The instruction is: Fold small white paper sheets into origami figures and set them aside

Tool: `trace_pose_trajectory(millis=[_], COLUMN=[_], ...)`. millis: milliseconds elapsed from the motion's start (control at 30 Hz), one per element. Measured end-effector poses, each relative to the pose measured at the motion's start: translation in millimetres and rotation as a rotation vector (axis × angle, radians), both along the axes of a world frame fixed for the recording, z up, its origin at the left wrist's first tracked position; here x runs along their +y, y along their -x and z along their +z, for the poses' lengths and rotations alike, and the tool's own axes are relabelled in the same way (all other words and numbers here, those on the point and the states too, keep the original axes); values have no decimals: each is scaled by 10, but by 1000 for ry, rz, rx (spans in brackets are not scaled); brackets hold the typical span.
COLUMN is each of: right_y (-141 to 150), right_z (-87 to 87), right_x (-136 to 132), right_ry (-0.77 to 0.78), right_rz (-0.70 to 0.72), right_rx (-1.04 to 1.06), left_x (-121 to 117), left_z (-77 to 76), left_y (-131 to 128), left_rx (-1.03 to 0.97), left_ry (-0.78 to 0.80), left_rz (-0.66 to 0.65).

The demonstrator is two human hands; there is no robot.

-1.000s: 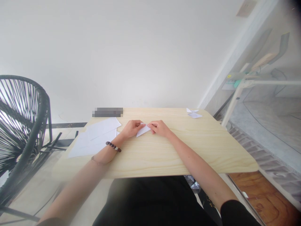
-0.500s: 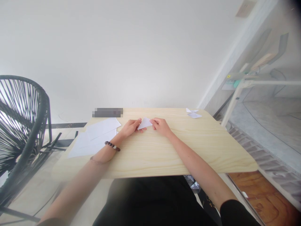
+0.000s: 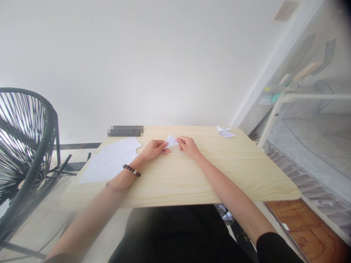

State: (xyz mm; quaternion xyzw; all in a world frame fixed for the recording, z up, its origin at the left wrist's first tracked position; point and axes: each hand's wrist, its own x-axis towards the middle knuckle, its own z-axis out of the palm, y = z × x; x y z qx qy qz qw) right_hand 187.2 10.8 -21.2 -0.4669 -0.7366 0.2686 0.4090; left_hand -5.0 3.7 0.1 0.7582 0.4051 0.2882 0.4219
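I've got my left hand (image 3: 154,149) grip clamped on the folded paper's (image 3: 171,140) left side, my right hand (image 3: 188,144) grip on its right corner. Paper's between them, over the table (image 3: 175,179); loose sheets (image 3: 116,151) lie left.

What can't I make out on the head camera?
In the head view:
Folded paper: partly covered by the left hand and right hand.
Dark strip: pixelation hides what it is.
Paper pieces, far right: too small to read their creases.
Chair: cut off by the left edge.
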Motion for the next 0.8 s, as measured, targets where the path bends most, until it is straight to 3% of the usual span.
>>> trace_pose_trajectory(millis=[367,800], right_y=[3,30], right_z=[-3,50], right_x=[0,-71], right_ry=[-3,64], right_rz=[-1,138], right_rx=[1,-25], left_x=[3,-32], left_z=[-10,9], left_y=[-11,-18], left_rx=[-29,16], left_ry=[40,5], left_rz=[10,38])
